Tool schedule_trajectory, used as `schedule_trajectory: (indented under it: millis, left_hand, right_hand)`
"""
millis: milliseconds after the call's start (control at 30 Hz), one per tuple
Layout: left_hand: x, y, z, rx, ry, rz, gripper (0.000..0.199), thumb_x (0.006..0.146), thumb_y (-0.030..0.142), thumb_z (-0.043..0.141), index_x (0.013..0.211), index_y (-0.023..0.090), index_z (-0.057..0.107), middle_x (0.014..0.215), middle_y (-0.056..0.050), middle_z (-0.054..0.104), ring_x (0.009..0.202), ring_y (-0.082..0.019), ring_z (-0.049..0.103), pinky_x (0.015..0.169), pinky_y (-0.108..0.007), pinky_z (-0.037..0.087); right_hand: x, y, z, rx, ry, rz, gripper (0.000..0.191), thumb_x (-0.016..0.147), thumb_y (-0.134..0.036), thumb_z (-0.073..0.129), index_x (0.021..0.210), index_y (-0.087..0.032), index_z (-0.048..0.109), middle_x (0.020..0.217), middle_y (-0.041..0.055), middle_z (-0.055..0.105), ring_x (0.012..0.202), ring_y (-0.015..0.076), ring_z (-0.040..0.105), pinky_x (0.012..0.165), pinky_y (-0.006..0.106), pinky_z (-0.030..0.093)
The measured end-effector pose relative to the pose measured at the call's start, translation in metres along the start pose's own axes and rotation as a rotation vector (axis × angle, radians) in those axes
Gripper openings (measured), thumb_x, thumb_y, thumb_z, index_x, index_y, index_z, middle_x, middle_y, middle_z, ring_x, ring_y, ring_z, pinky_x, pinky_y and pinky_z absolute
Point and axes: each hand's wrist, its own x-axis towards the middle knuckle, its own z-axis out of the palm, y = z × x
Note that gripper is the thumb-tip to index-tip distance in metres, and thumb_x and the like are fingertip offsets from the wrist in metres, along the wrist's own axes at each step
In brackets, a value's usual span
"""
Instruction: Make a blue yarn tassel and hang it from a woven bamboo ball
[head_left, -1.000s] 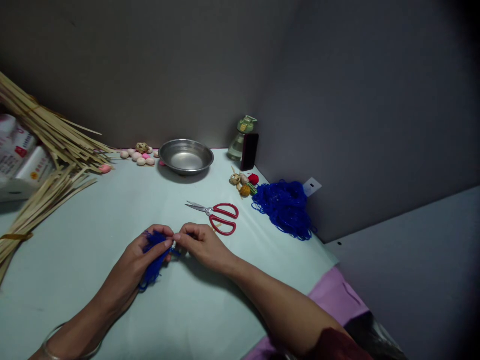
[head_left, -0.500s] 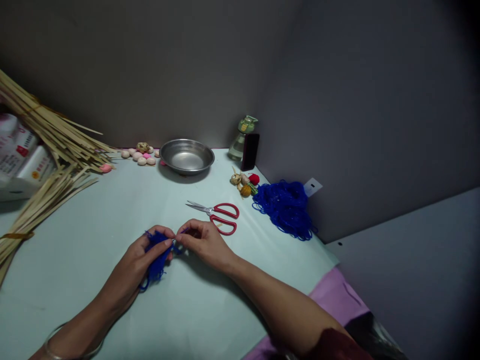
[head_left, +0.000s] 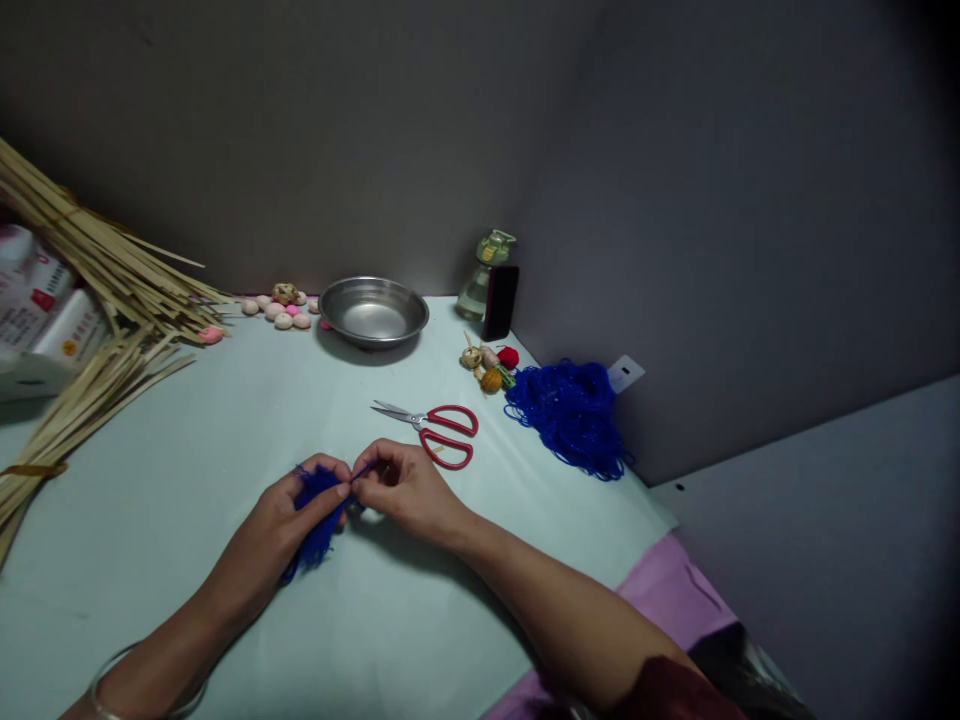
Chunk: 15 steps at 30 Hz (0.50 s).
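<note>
A bunch of blue yarn (head_left: pixel 318 530) with frayed ends is gripped in my left hand (head_left: pixel 289 515), its thumb lying across the strands. My right hand (head_left: pixel 405 488) meets it at the fingertips and pinches a thin blue strand by the bunch's right end. The exact spot where the strand is held is partly covered by the fingers. Just beyond my right hand lie scissors (head_left: pixel 431 425) with red handles, blades pointing left and slightly apart. Farther right, a loose heap of blue yarn (head_left: pixel 566 415) rests against the wall.
A steel bowl (head_left: pixel 373 315) stands at the back, with several pale pink egg-shaped pieces (head_left: pixel 281 312) to its left. Dry flat strips (head_left: pixel 97 250) lie in bundles at the left. A bottle (head_left: pixel 476 290), a dark phone (head_left: pixel 500 303) and small woven balls (head_left: pixel 491 380) sit toward the right.
Both hands stay nearly in place. The fingertips have shifted slightly, and the blue bunch has turned a little in my left hand.
</note>
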Motion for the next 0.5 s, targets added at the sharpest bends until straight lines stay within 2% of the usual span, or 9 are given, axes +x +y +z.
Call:
schedule_trajectory:
  millis: [133, 300, 400, 500]
  left_hand:
    - [0.0004, -0.0018, -0.0004, 0.030, -0.018, -0.007, 0.035, 0.079, 0.052, 0.079, 0.092, 0.025, 0.063, 0.063, 0.004, 0.063, 0.054, -0.014, 0.051, 0.048, -0.022, 0.038]
    - [0.0002, -0.0027, -0.0004, -0.049, -0.015, 0.004, 0.032, 0.086, 0.055, 0.073, 0.090, 0.024, 0.064, 0.066, 0.002, 0.064, 0.062, -0.015, 0.055, 0.054, -0.021, 0.042]
    - [-0.0003, -0.0018, -0.0001, -0.103, -0.004, -0.003, 0.032, 0.085, 0.053, 0.075, 0.091, 0.024, 0.064, 0.067, 0.002, 0.065, 0.063, -0.015, 0.056, 0.055, -0.021, 0.043]
    - [-0.0004, -0.0013, 0.0002, -0.067, -0.004, 0.009, 0.033, 0.083, 0.053, 0.076, 0.093, 0.024, 0.063, 0.067, 0.003, 0.065, 0.063, -0.015, 0.056, 0.056, -0.022, 0.043]
  right_hand:
    - [-0.0010, 0.0000, 0.0015, 0.016, -0.007, -0.002, 0.011, 0.072, -0.023, 0.070, 0.079, -0.019, 0.063, 0.059, -0.0079, 0.050, 0.055, 0.0080, 0.041, 0.054, 0.023, 0.032]
    - [-0.0005, 0.0003, 0.0020, 0.042, -0.012, 0.032, 0.010, 0.071, -0.024, 0.067, 0.079, -0.019, 0.062, 0.057, -0.0088, 0.049, 0.052, 0.0076, 0.039, 0.054, 0.024, 0.030]
    - [0.0005, 0.0007, 0.0015, 0.054, -0.004, 0.034, 0.011, 0.070, -0.023, 0.067, 0.078, -0.019, 0.062, 0.057, -0.0088, 0.049, 0.052, 0.0076, 0.039, 0.054, 0.024, 0.030]
    - [0.0006, 0.0011, 0.0015, 0.060, -0.001, 0.026, 0.011, 0.069, -0.023, 0.066, 0.079, -0.018, 0.062, 0.058, -0.0087, 0.050, 0.052, 0.0075, 0.039, 0.054, 0.024, 0.031]
